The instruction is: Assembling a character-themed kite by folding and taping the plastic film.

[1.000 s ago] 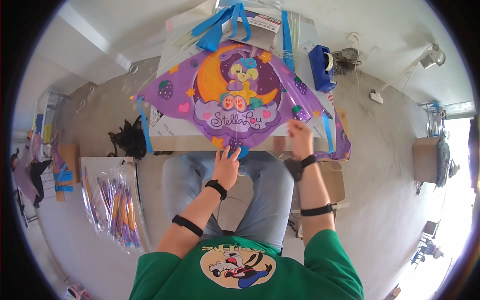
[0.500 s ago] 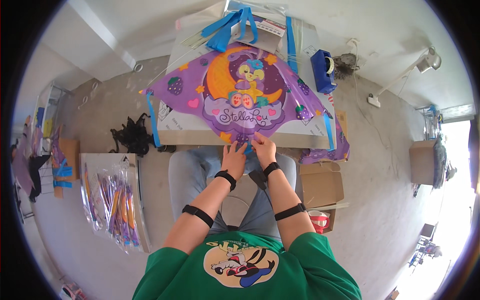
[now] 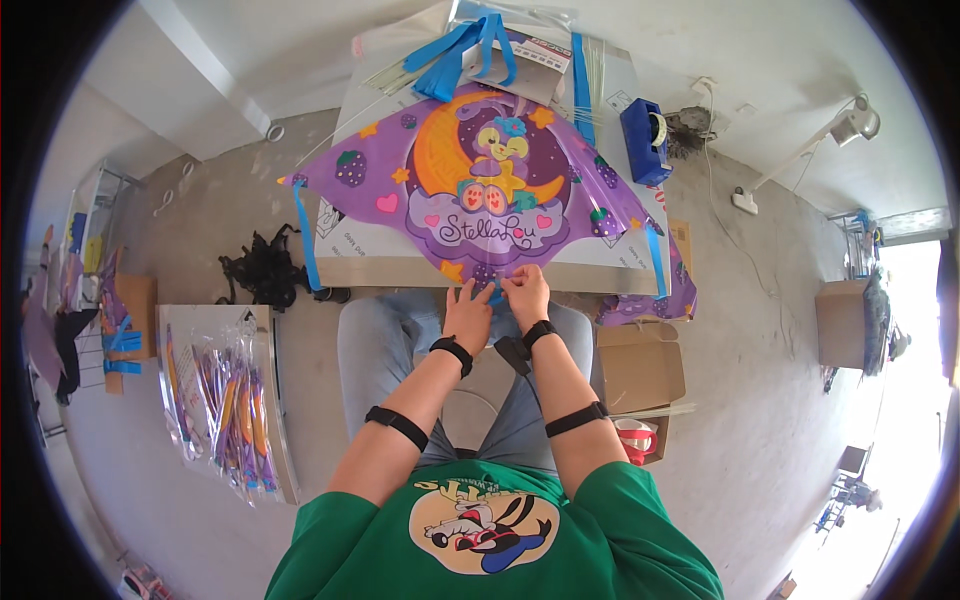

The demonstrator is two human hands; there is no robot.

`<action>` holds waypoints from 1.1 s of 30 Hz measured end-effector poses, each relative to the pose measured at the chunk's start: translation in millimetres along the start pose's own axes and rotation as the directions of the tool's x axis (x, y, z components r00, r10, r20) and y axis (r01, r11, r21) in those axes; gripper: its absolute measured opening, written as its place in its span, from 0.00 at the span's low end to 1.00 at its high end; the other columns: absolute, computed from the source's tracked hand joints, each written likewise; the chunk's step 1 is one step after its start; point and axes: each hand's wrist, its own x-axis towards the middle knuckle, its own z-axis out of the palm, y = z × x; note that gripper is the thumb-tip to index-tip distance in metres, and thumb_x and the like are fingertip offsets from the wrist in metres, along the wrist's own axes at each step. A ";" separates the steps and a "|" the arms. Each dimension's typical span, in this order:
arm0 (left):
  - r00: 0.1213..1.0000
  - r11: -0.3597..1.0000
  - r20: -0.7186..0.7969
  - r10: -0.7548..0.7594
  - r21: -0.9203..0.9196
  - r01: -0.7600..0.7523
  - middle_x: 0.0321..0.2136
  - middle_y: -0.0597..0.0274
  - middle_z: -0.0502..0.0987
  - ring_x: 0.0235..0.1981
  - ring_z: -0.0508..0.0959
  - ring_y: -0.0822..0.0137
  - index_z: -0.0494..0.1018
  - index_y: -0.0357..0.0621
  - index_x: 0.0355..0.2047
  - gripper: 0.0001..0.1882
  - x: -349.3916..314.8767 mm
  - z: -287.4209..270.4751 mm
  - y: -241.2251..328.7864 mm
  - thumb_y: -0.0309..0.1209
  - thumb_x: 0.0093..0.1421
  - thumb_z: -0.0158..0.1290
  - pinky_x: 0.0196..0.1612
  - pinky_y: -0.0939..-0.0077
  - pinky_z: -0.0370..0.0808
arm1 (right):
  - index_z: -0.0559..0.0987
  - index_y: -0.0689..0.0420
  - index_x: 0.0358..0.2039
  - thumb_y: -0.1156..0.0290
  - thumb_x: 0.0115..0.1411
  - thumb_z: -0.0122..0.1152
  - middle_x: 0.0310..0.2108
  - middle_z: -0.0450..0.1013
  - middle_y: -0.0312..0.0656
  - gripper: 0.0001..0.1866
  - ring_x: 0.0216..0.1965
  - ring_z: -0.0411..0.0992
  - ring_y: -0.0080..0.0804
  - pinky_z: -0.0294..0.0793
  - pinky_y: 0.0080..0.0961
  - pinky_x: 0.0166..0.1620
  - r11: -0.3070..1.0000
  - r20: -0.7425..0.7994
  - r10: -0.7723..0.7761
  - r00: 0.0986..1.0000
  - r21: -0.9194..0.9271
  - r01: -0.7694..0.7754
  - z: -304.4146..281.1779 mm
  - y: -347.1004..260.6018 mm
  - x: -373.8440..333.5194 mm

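Observation:
A purple kite (image 3: 400,225), printed with a cartoon rabbit and an orange moon, lies spread on the table, its lower tip toward me. My left hand (image 3: 467,318) rests at that tip, fingers spread against its lower edge. Beside it, my right hand (image 3: 527,297) pinches the kite's tip with thumb and forefinger. A small blue strip (image 3: 497,292) shows between the hands; its far end is hidden. Blue ribbons hang from the kite's left corner (image 3: 306,240) and right corner (image 3: 655,262).
Blue ribbons (image 3: 440,72) and a grey box (image 3: 520,68) lie at the table's back. A blue tape dispenser (image 3: 645,142) stands at right. An open cardboard box (image 3: 640,370) sits by my right knee. Wrapped kites (image 3: 235,410) lie on a board at left, near a black tangle (image 3: 262,270).
My right hand has shifted very slightly at the kite's tip, its fingers closing in a tighter pinch. The left hand and the kite stay almost as they were.

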 end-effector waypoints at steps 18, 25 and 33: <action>0.994 0.999 0.103 -0.029 0.030 0.026 0.57 0.67 0.66 0.63 0.58 0.57 0.70 0.44 0.52 0.19 1.2 -12.4 4.0 0.30 0.61 0.42 0.62 0.46 0.51 | 0.71 0.59 0.30 0.73 0.43 0.67 0.22 0.74 0.43 0.15 0.31 0.75 0.42 0.73 0.35 0.37 0.968 -0.116 -0.018 0.993 -0.251 -0.012 8.0 3.2 4.9; 1.000 1.000 0.010 -0.008 -0.023 0.008 0.60 0.68 0.62 0.62 0.58 0.55 0.79 0.46 0.33 0.10 0.1 -4.4 -0.3 0.27 0.51 0.51 0.61 0.43 0.54 | 0.70 0.59 0.30 0.73 0.44 0.65 0.23 0.74 0.45 0.14 0.31 0.75 0.45 0.73 0.36 0.37 0.949 -0.117 -0.033 0.993 -0.315 -0.006 9.9 -6.2 4.5; 0.999 1.000 0.033 0.001 -0.015 0.000 0.60 0.69 0.62 0.63 0.58 0.55 0.79 0.46 0.33 0.10 0.7 -2.5 -1.4 0.27 0.50 0.53 0.61 0.43 0.54 | 0.70 0.61 0.30 0.72 0.42 0.67 0.25 0.74 0.52 0.17 0.33 0.74 0.52 0.73 0.39 0.38 0.909 -0.121 -0.080 0.989 -0.416 0.023 7.4 -21.0 0.5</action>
